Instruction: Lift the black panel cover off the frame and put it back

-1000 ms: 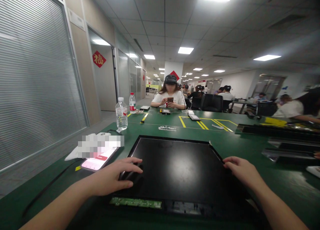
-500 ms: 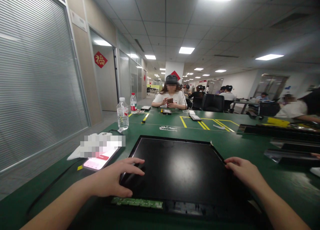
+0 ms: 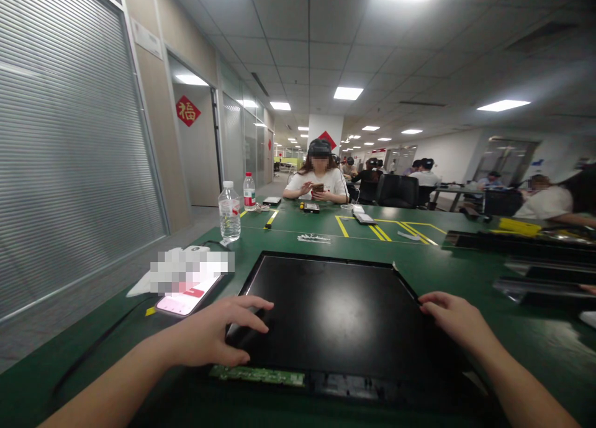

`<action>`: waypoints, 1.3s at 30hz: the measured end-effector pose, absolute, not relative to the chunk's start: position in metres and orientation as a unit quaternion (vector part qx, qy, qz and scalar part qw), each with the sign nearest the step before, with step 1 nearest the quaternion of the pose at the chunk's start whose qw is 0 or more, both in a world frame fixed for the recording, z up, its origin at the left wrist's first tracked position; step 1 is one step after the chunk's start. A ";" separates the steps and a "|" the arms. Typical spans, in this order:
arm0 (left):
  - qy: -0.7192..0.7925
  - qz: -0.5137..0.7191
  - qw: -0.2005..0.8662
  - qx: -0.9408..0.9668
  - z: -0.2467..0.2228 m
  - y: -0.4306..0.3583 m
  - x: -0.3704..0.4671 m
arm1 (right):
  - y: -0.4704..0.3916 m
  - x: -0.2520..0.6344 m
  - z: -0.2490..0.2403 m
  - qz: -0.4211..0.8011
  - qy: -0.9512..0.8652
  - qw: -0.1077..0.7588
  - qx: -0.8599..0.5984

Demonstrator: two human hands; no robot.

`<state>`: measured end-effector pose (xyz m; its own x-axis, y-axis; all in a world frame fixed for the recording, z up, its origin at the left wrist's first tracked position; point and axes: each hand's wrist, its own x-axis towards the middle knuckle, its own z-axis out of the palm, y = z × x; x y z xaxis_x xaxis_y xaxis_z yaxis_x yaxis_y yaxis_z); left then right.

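A black flat screen panel (image 3: 326, 316) in a thin dark frame lies flat on the green table before me. Along its near edge a green circuit board strip (image 3: 261, 376) shows. My left hand (image 3: 228, 328) is over the panel's left side, fingers spread and thumb apart; whether the fingertips touch the surface I cannot tell. At the right edge, my right hand (image 3: 449, 313) has thumb and forefinger closed on the frame's rim.
Left of the panel are a lit phone (image 3: 186, 294), a cable and a clear water bottle (image 3: 230, 214). A second bottle (image 3: 249, 192) stands behind. Dark strips (image 3: 535, 291) lie at the right. Across the table sits a person (image 3: 319, 182) holding a phone.
My left hand has shifted very slightly to the right over the panel. My right hand keeps its place at the right edge.
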<state>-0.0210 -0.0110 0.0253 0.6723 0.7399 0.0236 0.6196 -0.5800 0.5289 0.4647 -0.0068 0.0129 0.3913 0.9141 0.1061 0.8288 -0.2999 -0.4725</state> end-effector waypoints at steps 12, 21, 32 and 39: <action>0.387 0.098 0.230 0.887 0.031 -0.014 -0.018 | -0.007 0.464 0.013 0.096 -0.541 0.228 -0.803; 0.400 0.104 0.237 0.879 0.028 -0.013 -0.018 | -0.007 0.464 0.012 0.101 -0.543 0.225 -0.803; 0.517 0.163 0.149 0.827 -0.003 0.009 -0.025 | -0.008 0.464 0.014 0.098 -0.549 0.217 -0.801; 0.508 0.168 0.161 0.829 -0.009 0.013 -0.028 | -0.007 0.463 0.013 0.098 -0.547 0.221 -0.801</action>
<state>-0.0276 0.0133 -0.0091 0.4265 0.8971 0.1149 0.7890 -0.4312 0.4376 0.4634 -0.0075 0.0129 0.3820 0.9202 0.0855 0.8337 -0.3032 -0.4615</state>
